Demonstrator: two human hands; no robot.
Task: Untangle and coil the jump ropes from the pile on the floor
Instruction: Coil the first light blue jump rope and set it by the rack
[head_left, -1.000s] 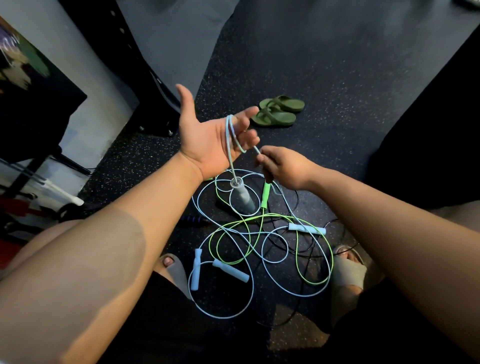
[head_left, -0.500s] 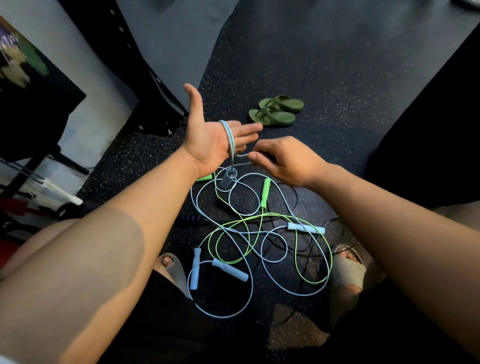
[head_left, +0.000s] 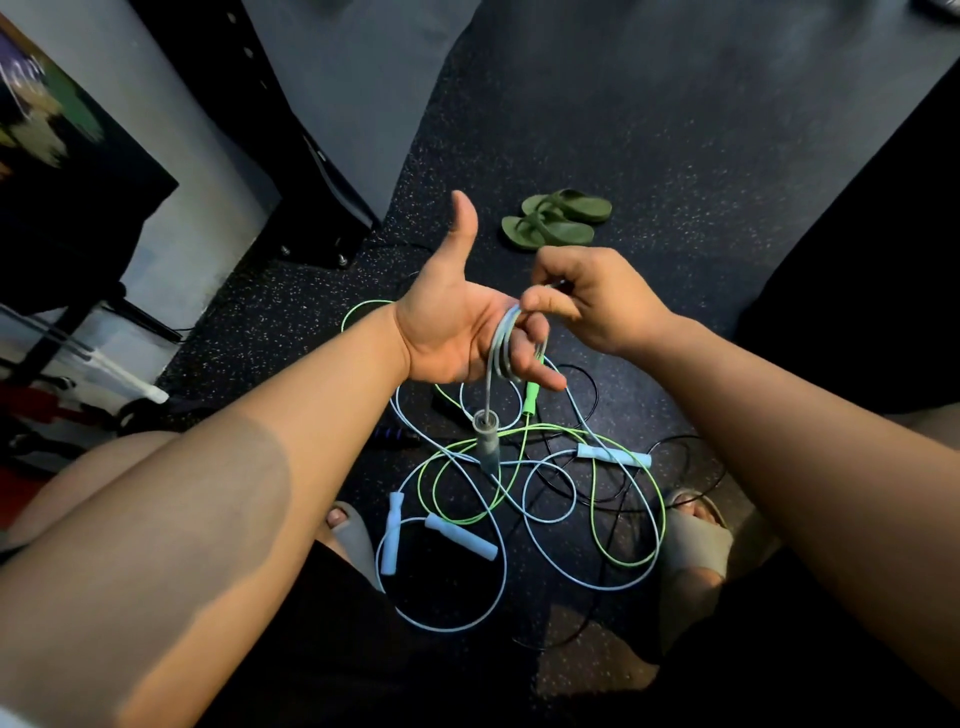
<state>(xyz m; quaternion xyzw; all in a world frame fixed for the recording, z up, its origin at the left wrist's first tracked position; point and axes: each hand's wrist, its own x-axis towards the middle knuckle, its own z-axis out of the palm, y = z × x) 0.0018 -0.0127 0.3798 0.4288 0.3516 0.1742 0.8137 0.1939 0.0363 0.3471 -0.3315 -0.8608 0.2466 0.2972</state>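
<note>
Pinching the light, springy, likely slippery pale blue jump rope (head_left: 500, 345) just beside its loops, the right hand (head_left: 597, 296) meets the open-palmed left hand (head_left: 452, 332), whose outstretched fingers carry them.

Left forearm (head_left: 291, 457) and right forearm (head_left: 769, 415) come in from the bottom corners and meet around the middle. The left hand (head_left: 457, 332) is turned palm toward the camera, wrist pretty much straight, thumb (head_left: 464, 228) stuck straight up, thumbs-up style. Its other fingers (head_left: 540, 376) are stretched out flat to the right, with loops of the light-blue rope (head_left: 501, 343) hanging round them. The right hand (head_left: 597, 301) sits just above those fingers, back of the hand up and fingers curled in. Its thumb and forefinger pinch the rope right by the left fingertips.
</note>
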